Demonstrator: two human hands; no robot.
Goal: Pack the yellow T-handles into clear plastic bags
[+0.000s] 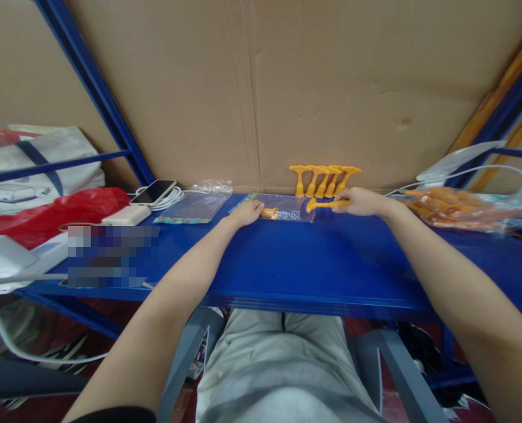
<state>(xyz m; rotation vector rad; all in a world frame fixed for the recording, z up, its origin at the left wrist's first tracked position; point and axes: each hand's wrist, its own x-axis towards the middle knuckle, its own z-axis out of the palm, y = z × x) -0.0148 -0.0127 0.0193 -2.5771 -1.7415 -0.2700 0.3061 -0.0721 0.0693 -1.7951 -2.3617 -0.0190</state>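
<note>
One orange hammer [323,205], centre-right, seems light, stiff, best handle-held; our right hand [361,201] clamps it, left hand's [247,213] fingers we can't tell

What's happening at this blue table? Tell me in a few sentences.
The seated person's right hand grips a yellow hammer-shaped piece above the blue table. The left hand is at a clear plastic bag, next to an orange piece; whether that is inside the bag is unclear. Similar yellow pieces stand in a row behind, near the cardboard.
</note>
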